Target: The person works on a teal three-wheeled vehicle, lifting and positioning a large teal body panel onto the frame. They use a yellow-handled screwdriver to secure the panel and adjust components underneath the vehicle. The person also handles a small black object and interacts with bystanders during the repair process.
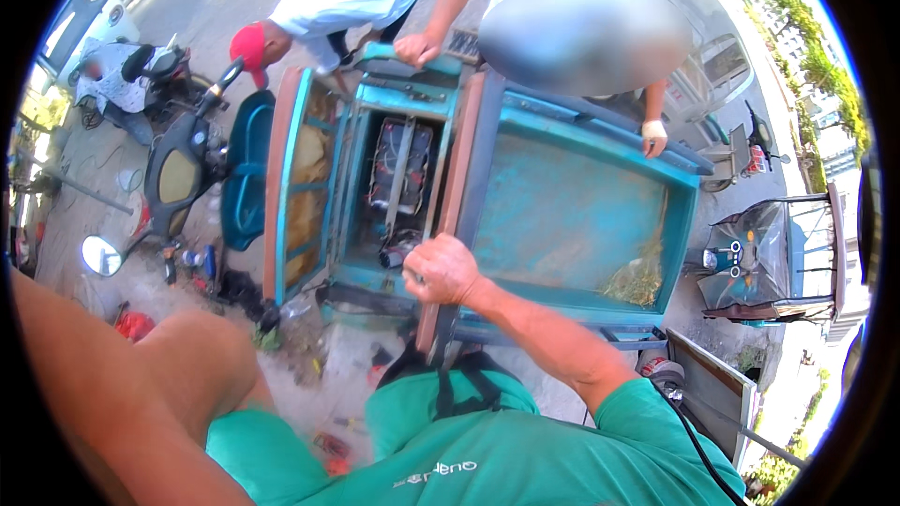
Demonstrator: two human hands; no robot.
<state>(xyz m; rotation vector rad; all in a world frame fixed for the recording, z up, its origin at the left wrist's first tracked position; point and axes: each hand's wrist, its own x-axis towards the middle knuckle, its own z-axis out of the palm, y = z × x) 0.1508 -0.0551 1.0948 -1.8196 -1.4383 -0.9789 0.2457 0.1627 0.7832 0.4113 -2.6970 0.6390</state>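
Observation:
My right hand (441,270) is closed in a fist over the near end of a narrow reddish-brown panel (466,145) of a teal cargo tricycle. This panel stands between the compartment and the cargo bed (562,197). Left of my fist the compartment is uncovered, showing a battery-like dark block (401,164) under a metal strap. A hinged seat lid (309,178) is tipped up on its left side. My left arm (103,394) crosses the lower left, and its hand is outside the picture.
Opposite me a co-worker in white rests one hand (417,49) on the teal frame and another (653,138) by the bed's rim. A second person in a red cap (251,49) bends near the lid. Scooters (178,173), tools (192,258) and a canopied tricycle (769,258) stand around.

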